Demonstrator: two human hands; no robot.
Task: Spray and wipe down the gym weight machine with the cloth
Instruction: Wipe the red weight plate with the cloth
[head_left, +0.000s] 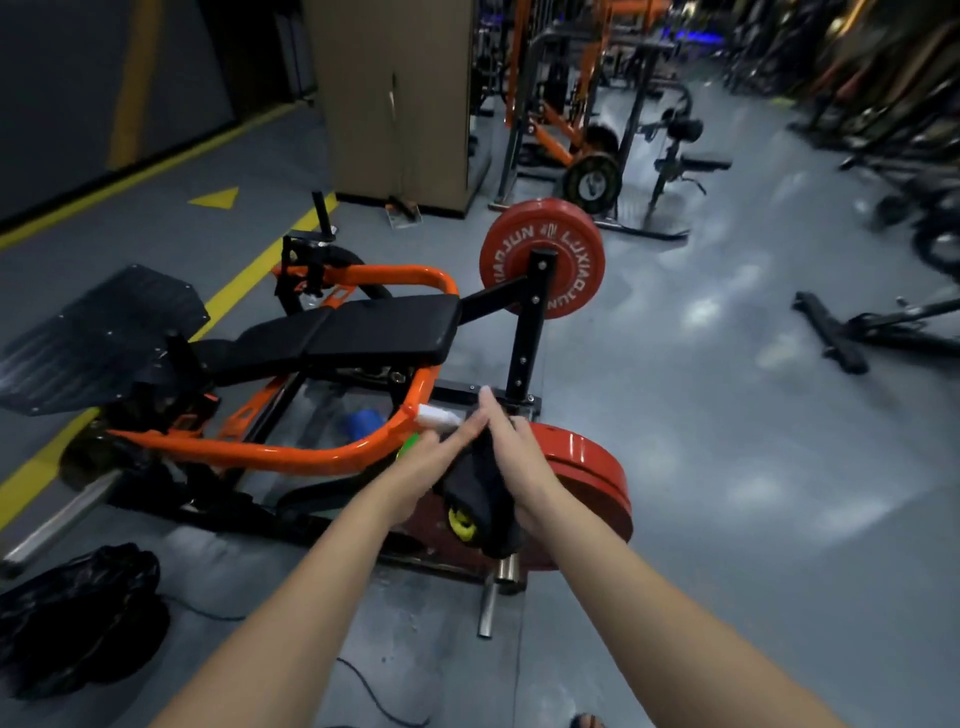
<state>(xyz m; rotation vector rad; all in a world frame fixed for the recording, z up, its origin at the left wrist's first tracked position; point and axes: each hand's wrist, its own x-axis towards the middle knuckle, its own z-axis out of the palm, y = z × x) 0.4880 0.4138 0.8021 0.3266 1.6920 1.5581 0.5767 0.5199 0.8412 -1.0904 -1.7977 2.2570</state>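
Note:
The weight machine has an orange tube frame (291, 457), a black padded seat (363, 332) and a black footplate (104, 332). Red weight plates sit on it, one at the far end (543, 257) and one near me (592, 478). My left hand (431, 460) holds a spray bottle beside the orange frame's near corner; only the bottle's white head (436, 415) and a bit of green body (408, 447) show. My right hand (511, 441) is against the left one, fingers pointing away from me, and holds a dark cloth (483, 493) that hangs below it with a yellow patch.
A black bag (78, 613) lies on the grey floor at lower left, with a thin cable (374, 691) running near my arms. A steel bar (488, 608) sticks out under the near plate. Other racks and machines (597, 130) stand behind and to the right.

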